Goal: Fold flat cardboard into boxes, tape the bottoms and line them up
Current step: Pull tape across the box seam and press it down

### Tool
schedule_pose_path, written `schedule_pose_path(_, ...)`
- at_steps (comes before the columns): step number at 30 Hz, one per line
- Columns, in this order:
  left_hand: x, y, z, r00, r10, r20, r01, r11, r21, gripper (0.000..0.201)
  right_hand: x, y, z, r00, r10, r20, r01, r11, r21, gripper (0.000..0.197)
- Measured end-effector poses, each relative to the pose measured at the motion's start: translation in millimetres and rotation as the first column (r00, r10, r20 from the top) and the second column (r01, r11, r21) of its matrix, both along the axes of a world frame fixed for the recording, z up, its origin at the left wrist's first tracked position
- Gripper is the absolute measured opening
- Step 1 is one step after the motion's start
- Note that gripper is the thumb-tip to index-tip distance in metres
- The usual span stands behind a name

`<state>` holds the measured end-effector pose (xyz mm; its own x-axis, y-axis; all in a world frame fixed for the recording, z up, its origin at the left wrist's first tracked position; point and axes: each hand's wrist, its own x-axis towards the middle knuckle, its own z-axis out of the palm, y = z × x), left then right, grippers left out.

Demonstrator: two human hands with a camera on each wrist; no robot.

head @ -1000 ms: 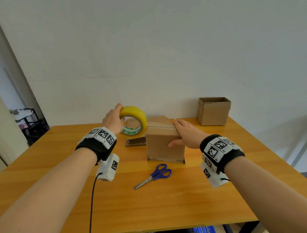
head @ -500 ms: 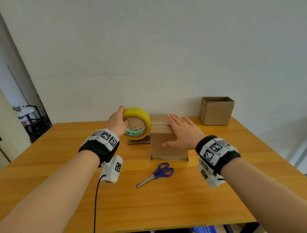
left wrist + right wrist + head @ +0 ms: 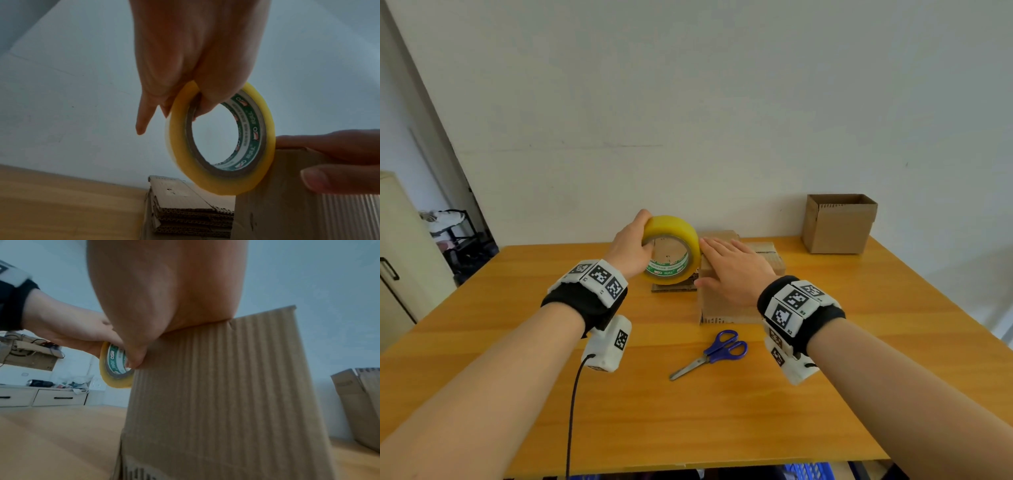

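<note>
Head view: left hand (image 3: 628, 250) has swung the tape roll (image 3: 671, 251) over so it's touching the box (image 3: 726, 301) mid-desk, at 9 o'clock of it. Right hand (image 3: 734, 269) stays flat on top, fingers straight. Reckon taping the bottom starts now.

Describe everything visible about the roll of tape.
The tape roll is a wide ring of glossy yellowish tape on a brown card core printed with green and white labels. It stands on edge in the air, gripped by the left hand, thumb inside the core, beside the box that the right hand presses, above a flat cardboard stack.
</note>
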<state>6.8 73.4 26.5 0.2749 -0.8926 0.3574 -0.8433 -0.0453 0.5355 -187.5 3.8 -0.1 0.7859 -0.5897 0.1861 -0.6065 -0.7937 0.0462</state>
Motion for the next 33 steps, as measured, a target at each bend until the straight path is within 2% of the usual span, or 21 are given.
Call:
schedule_pose_path(8, 20.0, 3.6, -20.1, 0.992, 0.016, 0.129, -0.033, 0.99, 0.137, 0.034, -8.3, -2.0, 2.2, 1.0, 0.003, -0.002, -0.003, 1.0, 0.011, 0.072)
schedule_pose_path(11, 23.1, 7.8, -28.1, 0.994, -0.035, 0.108, 0.014, 0.981, 0.193, 0.049, -7.5, -3.6, 3.3, 1.0, 0.01, -0.012, -0.01, 1.0, 0.012, 0.073)
schedule_pose_path(16, 19.6, 18.2, -21.9, 0.988, -0.145, 0.049, 0.132, 0.971, 0.199, 0.054, -10.7, -2.3, 5.9, 0.999, 0.026, -0.035, -0.025, 1.0, 0.018, 0.071)
schedule_pose_path(20, 21.9, 22.6, -18.0, 0.988, -0.146, 0.054, 0.132, 0.97, 0.203, 0.055, -13.5, -1.9, 7.0, 0.997, 0.057, -0.044, -0.057, 0.998, 0.022, 0.068)
schedule_pose_path(25, 16.7, 23.5, -16.3, 0.978, -0.144, 0.151, 0.093, 0.95, 0.3, 0.082, -14.1, -0.7, 7.9, 0.997, 0.059, -0.058, -0.057, 0.998, 0.025, 0.067)
schedule_pose_path(28, 9.2, 20.5, -13.7, 0.975, -0.135, 0.176, 0.073, 0.945, 0.32, 0.073, -13.6, 0.1, 10.0, 0.996, 0.048, -0.074, -0.045, 0.998, 0.045, 0.067)
schedule_pose_path(33, 3.7, 18.4, -12.1, 0.983, -0.156, 0.1, 0.123, 0.952, 0.279, 0.049, -12.8, 0.8, 11.4, 0.996, 0.04, -0.078, -0.035, 0.997, 0.064, 0.068)
